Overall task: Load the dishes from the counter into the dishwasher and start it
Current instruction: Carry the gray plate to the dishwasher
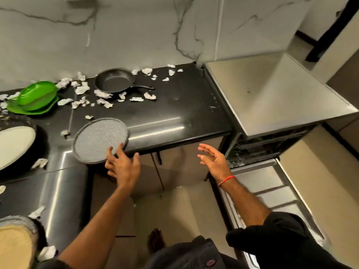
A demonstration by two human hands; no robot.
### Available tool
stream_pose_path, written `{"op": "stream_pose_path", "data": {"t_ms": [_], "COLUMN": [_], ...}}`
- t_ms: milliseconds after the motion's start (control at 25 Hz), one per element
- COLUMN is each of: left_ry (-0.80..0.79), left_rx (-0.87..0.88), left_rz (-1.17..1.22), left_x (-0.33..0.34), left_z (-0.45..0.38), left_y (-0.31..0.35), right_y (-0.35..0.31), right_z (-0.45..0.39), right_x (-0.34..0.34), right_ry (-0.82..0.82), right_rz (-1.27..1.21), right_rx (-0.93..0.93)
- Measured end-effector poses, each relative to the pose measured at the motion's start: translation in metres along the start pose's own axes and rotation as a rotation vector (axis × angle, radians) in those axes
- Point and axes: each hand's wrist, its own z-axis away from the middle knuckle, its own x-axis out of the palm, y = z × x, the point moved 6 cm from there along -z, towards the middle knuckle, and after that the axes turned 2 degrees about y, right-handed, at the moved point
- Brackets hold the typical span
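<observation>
A grey speckled plate point(99, 139) lies on the black counter point(174, 113), its near edge hanging over the counter's front corner. My left hand point(122, 165) touches that near edge with spread, straight fingers, not curled round it. To the right, my right hand point(212, 159) hovers open in the air, holding nothing. Farther back sits a black frying pan point(114, 80). Green plates point(33, 100) are stacked at the far left. The dishwasher point(272, 144) stands at the right, its door point(272, 193) folded down.
Crumpled paper scraps point(103, 94) litter the counter around the pan. A white plate point(13, 144) lies at the left edge, and a tan round object point(13, 247) at the bottom left. Cabinet doors point(174, 167) are below the counter.
</observation>
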Motion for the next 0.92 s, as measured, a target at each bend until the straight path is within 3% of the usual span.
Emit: {"op": "stream_pose_path", "data": {"t_ms": [80,400,600,800,920], "left_ry": [-0.106,-0.543,-0.675,-0.797,-0.728], "left_rx": [0.151,0.487,0.649,0.728,0.767], "left_rz": [-0.026,-0.149,-0.243,-0.382,-0.442], "left_x": [0.048,0.206,0.283,0.401,0.464], "left_z": [0.061,0.267,0.296,0.286,0.272], "left_y": [0.045,0.158,0.193,0.223,0.235], "right_y": [0.012,0.058,0.075,0.119,0.154], "right_z": [0.022,0.089,0.054,-0.012,-0.07], "right_x": [-0.065,-0.31,-0.367,-0.393,-0.408], "right_ry": [0.065,0.246,0.234,-0.028,-0.108], "right_rz": [-0.002,0.143,0.286,0.723,0.891], "right_rx": [0.002,0.108,0.145,0.087,0.016]}}
